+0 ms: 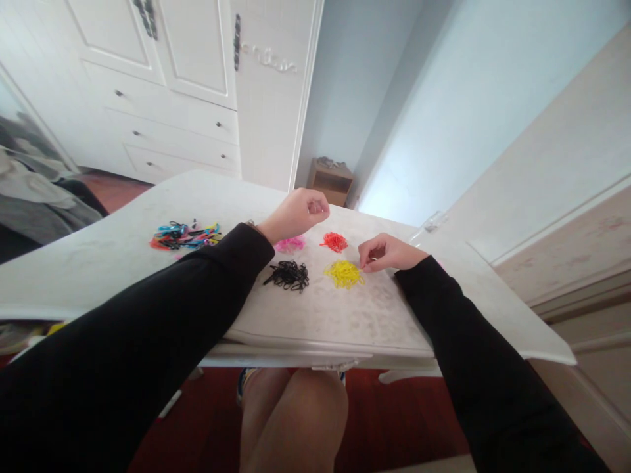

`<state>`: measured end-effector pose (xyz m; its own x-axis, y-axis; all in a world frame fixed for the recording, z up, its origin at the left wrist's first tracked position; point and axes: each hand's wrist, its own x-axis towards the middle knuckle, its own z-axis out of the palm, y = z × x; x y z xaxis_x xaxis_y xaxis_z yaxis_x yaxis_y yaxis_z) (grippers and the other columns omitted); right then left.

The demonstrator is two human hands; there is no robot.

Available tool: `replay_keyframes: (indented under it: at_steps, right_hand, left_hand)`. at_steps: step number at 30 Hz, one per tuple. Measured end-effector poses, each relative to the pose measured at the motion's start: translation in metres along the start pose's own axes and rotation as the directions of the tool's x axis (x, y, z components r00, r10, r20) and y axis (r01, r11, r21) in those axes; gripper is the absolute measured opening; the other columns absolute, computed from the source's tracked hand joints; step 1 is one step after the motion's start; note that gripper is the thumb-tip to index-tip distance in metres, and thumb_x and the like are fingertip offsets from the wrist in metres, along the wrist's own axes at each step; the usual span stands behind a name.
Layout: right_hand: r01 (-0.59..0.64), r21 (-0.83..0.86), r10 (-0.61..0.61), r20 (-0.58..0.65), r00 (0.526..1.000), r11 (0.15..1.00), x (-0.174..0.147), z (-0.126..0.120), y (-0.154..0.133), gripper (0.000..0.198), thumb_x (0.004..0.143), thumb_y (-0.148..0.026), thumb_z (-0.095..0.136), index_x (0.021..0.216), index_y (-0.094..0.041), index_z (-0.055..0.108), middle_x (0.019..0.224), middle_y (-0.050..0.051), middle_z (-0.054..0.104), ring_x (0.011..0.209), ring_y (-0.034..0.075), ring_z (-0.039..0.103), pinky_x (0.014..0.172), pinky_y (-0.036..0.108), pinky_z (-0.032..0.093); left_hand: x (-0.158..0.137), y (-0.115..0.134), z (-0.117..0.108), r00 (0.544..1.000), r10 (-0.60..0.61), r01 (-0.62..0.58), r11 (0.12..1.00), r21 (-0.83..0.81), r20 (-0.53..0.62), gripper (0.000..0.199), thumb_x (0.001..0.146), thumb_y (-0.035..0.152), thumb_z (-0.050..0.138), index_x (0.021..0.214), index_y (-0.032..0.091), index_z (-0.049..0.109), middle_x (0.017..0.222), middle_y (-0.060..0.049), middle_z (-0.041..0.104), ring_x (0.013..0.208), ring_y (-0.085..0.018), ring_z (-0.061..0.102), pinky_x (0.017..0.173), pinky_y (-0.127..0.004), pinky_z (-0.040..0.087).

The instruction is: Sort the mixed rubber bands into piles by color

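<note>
Small elastic hair bands lie on a white table in piles sorted by colour. My left hand (pixel 302 211) hovers over the table's far side, past the pink pile (pixel 292 244), with thumb and fingers curled into a pinch; anything between them is too small to see. At the right edge of the yellow pile (pixel 344 273), my right hand (pixel 387 253) has its thumb and forefinger tips pressed together, and what they grip cannot be made out. The red pile (pixel 334 242) sits between the two hands. Nearer me is the black pile (pixel 290 276).
A mixed-colour heap of bands (pixel 183 235) lies on the left of the table (pixel 325 322), partly behind my left sleeve. A clear plastic item (pixel 428 225) is at the back right. White cabinets (pixel 172 118) and a small wooden box-like stand (pixel 331 182) are beyond the table.
</note>
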<state>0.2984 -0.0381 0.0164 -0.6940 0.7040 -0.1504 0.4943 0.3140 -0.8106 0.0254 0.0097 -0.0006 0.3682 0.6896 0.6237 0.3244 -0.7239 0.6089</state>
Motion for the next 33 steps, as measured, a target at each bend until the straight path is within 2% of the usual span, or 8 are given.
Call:
replay_keyframes:
  at_steps: [7,13,16,22,25,28,30,33]
  right_hand:
    - [0.004,0.004,-0.003,-0.070,0.998,1.000,0.002,0.001,0.002,0.030,0.071,-0.039,0.086,0.080,-0.015,0.072,0.060,-0.006,0.050,0.057,0.008,0.042,0.056,0.025,0.033]
    - [0.010,-0.001,-0.010,-0.179,0.984,1.000,0.006,0.003,-0.001,0.032,0.069,-0.043,0.086,0.077,-0.015,0.072,0.060,-0.004,0.053,0.058,0.010,0.043,0.056,0.026,0.032]
    - [0.034,-0.006,-0.034,-0.297,0.954,0.999,0.007,0.005,-0.002,0.035,0.072,-0.049,0.082,0.074,-0.016,0.070,0.067,0.001,0.062,0.062,0.013,0.050,0.059,0.028,0.036]
    - [0.051,-0.125,-0.104,-0.462,0.881,0.991,0.011,0.003,0.012,0.038,0.077,-0.054,0.075,0.073,-0.016,0.070,0.058,-0.003,0.046,0.057,0.012,0.039,0.056,0.029,0.029]
    - [0.035,-0.217,-0.146,-0.520,0.842,0.976,0.011,0.001,0.018,0.036,0.079,-0.052,0.071,0.072,-0.016,0.069,0.058,-0.004,0.040,0.058,0.012,0.035,0.057,0.029,0.026]
    - [0.032,-0.276,-0.179,-0.528,0.830,0.961,0.011,0.001,0.019,0.034,0.081,-0.049,0.069,0.071,-0.016,0.069,0.058,-0.005,0.039,0.058,0.012,0.035,0.057,0.030,0.026]
    - [0.033,-0.297,-0.192,-0.523,0.831,0.954,0.010,0.001,0.019,0.033,0.082,-0.048,0.068,0.070,-0.017,0.068,0.058,-0.005,0.039,0.058,0.012,0.035,0.058,0.030,0.027]
    - [0.035,-0.320,-0.204,-0.510,0.836,0.947,0.011,0.001,0.021,0.034,0.082,-0.048,0.067,0.069,-0.017,0.067,0.058,-0.004,0.039,0.058,0.012,0.036,0.058,0.030,0.028]
  left_hand:
    - [-0.001,0.002,-0.001,0.999,-0.037,0.037,0.999,0.013,0.016,0.012,0.083,0.021,0.065,0.081,0.013,0.074,0.066,-0.002,0.064,0.061,-0.012,0.055,0.062,-0.026,0.043]
    - [-0.001,-0.002,0.000,0.999,-0.034,0.033,0.999,0.022,0.034,0.014,0.086,0.018,0.064,0.082,0.012,0.076,0.072,-0.003,0.068,0.062,-0.012,0.057,0.062,-0.026,0.043]
    - [-0.002,-0.002,0.002,0.998,-0.023,0.021,0.999,0.042,0.054,0.015,0.085,0.015,0.063,0.080,0.012,0.076,0.072,-0.004,0.069,0.064,-0.012,0.058,0.062,-0.025,0.043]
    - [-0.002,0.004,-0.004,0.998,-0.055,0.054,0.998,0.029,0.034,0.015,0.087,0.017,0.062,0.083,0.012,0.076,0.078,-0.006,0.074,0.067,-0.013,0.061,0.064,-0.024,0.047]
    - [-0.003,0.003,-0.033,0.993,-0.106,0.102,0.991,0.088,0.050,0.012,0.082,0.017,0.066,0.082,0.013,0.077,0.073,-0.005,0.073,0.066,-0.013,0.062,0.064,-0.024,0.047]
    - [-0.010,-0.009,-0.081,0.968,-0.232,0.203,0.948,0.245,0.098,0.011,0.078,0.020,0.069,0.077,0.013,0.078,0.066,-0.005,0.071,0.061,-0.013,0.062,0.061,-0.024,0.046]
    - [-0.020,-0.021,-0.116,0.922,-0.369,0.308,0.882,0.357,0.118,0.012,0.076,0.023,0.070,0.077,0.013,0.079,0.062,-0.004,0.070,0.058,-0.014,0.062,0.058,-0.024,0.045]
    - [-0.040,-0.036,-0.152,0.801,-0.572,0.432,0.756,0.491,0.176,0.015,0.071,0.029,0.075,0.071,0.015,0.079,0.056,-0.004,0.067,0.055,-0.015,0.062,0.055,-0.024,0.044]
